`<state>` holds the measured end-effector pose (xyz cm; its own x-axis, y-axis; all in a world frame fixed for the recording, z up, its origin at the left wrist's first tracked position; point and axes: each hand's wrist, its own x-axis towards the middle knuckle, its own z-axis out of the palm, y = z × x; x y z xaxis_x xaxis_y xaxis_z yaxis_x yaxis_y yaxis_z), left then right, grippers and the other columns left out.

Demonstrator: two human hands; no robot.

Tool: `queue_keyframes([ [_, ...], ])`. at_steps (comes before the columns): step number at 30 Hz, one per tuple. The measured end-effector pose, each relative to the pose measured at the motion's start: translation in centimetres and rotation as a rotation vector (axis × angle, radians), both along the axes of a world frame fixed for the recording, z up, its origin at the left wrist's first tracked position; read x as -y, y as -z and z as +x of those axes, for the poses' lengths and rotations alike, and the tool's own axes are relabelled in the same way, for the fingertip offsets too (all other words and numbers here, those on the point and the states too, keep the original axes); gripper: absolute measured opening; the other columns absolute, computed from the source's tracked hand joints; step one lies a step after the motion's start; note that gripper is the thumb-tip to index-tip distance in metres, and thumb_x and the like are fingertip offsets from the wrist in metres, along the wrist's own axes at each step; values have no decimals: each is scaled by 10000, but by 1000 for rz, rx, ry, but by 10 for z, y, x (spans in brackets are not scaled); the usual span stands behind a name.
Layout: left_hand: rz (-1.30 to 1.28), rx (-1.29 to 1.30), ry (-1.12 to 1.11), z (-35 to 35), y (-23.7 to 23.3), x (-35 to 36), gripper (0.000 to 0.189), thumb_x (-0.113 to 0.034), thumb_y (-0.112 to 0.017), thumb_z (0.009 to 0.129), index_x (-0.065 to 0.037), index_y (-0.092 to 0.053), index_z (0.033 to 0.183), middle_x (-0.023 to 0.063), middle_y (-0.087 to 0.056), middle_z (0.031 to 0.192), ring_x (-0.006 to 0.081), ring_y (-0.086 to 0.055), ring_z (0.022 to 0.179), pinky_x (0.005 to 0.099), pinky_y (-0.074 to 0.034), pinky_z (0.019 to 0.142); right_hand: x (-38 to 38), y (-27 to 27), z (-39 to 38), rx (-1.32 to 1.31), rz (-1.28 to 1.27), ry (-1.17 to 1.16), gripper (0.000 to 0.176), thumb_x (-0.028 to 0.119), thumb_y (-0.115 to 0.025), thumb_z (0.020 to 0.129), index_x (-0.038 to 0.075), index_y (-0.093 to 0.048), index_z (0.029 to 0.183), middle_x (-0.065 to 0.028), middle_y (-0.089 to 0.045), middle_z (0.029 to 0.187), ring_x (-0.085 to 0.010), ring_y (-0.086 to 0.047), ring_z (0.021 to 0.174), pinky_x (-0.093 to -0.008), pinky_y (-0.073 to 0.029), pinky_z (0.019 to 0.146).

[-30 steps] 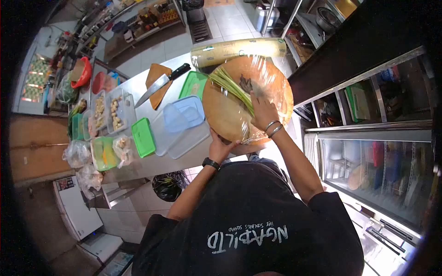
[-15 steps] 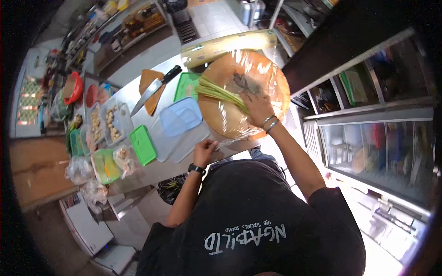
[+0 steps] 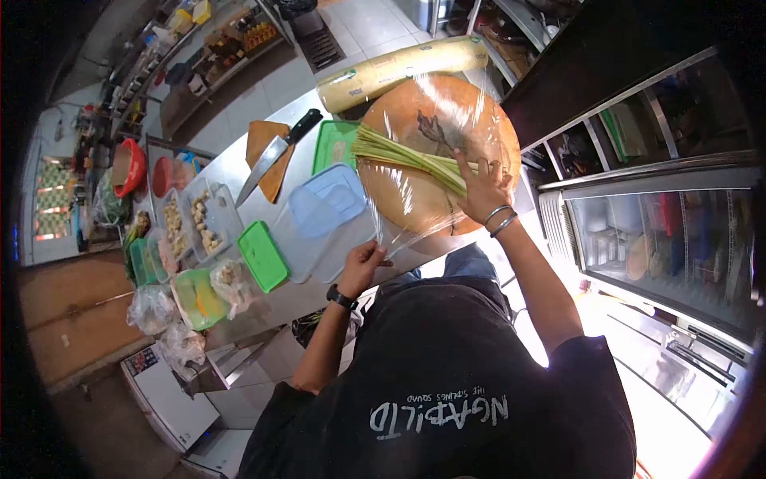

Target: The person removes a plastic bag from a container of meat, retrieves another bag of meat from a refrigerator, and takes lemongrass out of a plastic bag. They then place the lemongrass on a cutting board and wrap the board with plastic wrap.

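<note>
My left hand (image 3: 364, 265), with a black watch on the wrist, pinches the near edge of a clear sheet of plastic wrap (image 3: 405, 199) at the table's front edge. The sheet spreads over a round wooden chopping board (image 3: 383, 185). On it lies a bundle of long pale-green stalks (image 3: 408, 158), which look like lemongrass. My right hand (image 3: 485, 190), with bracelets on the wrist, is over the stalks' right end, its fingers apart. A dark patch or mark (image 3: 435, 132) shows beyond the stalks.
The plastic wrap roll (image 3: 407, 73) lies behind the board. To the left are a knife (image 3: 275, 156) on a brown piece, green lids (image 3: 263, 255), a blue lid (image 3: 327, 199) and food containers (image 3: 209, 227). A glass-fronted fridge (image 3: 662, 239) stands at right.
My left hand has moved up and right, drawing the wrap's near edge taut. My right hand has slid toward the stalks' right end, its fingers more spread. The whole view has shifted slightly.
</note>
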<state>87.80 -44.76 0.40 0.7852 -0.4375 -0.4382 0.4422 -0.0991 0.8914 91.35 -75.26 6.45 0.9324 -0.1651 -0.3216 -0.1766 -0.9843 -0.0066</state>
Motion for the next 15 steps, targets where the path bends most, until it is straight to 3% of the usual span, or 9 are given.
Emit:
queue_keyframes([
  [2, -11, 24, 22, 5, -16, -4, 287, -219, -546, 987, 9, -572, 814, 46, -596, 803, 123, -576, 723, 310, -528, 735, 1, -1, 2, -9, 22, 21, 828, 492, -582, 871, 284, -137, 1538, -199, -357, 1420, -491, -313, 1318, -700, -308, 984],
  [5, -9, 197, 49, 11, -42, -3, 264, -192, -541, 987, 9, -579, 821, 54, -609, 814, 123, -564, 735, 295, -484, 751, 2, 10, -1, 26, 14, 14, 979, 388, -692, 788, 308, -73, 1543, -201, -330, 1437, -487, -317, 1313, -693, -314, 968],
  [7, -107, 267, -65, 21, -58, 8, 247, -178, -538, 985, 14, -600, 843, 52, -617, 815, 126, -565, 749, 287, -454, 766, 1, 6, 0, 25, 26, 1, 964, 347, -673, 800, 299, -63, 1545, -207, -329, 1447, -494, -312, 1319, -695, -301, 981],
  [8, -58, 374, -51, 32, -66, 17, 235, -168, -536, 985, 24, -623, 880, 44, -622, 815, 120, -562, 763, 280, -451, 745, 0, 0, 1, -69, -14, 0, 813, 445, -576, 892, 263, -122, 1542, -168, -317, 1495, -463, -292, 1363, -712, -239, 1029],
  [9, -66, 423, -83, 45, -74, 30, 231, -169, -546, 979, 27, -634, 896, 41, -624, 815, 113, -559, 773, 277, -451, 738, 0, 1, 2, -64, -12, -4, 813, 445, -576, 892, 263, -122, 1542, -168, -317, 1495, -463, -292, 1363, -712, -239, 1029],
  [11, -64, 517, -99, 79, -81, 59, 220, -171, -571, 966, 30, -655, 934, 39, -632, 824, 99, -554, 789, 271, -452, 730, 1, 5, 0, -17, 83, 0, 943, 305, -648, 804, 283, -66, 1546, -220, -314, 1464, -504, -269, 1350, -684, -273, 1022],
  [14, -100, 630, -144, 142, -56, 115, 213, -181, -612, 943, 11, -685, 1000, 39, -661, 872, 92, -558, 801, 264, -455, 740, 1, 4, 2, -45, 80, 11, 936, 413, -647, 818, 278, -74, 1546, -183, -245, 1527, -500, -228, 1378, -681, -248, 1047],
  [15, -12, 572, -75, 147, -87, 137, 226, -191, -618, 940, 5, -686, 1027, 48, -676, 925, 91, -563, 840, 271, -461, 747, 3, 12, 3, -58, 74, 21, 937, 488, -638, 829, 274, -76, 1547, -155, -202, 1562, -498, -205, 1394, -685, -236, 1051],
])
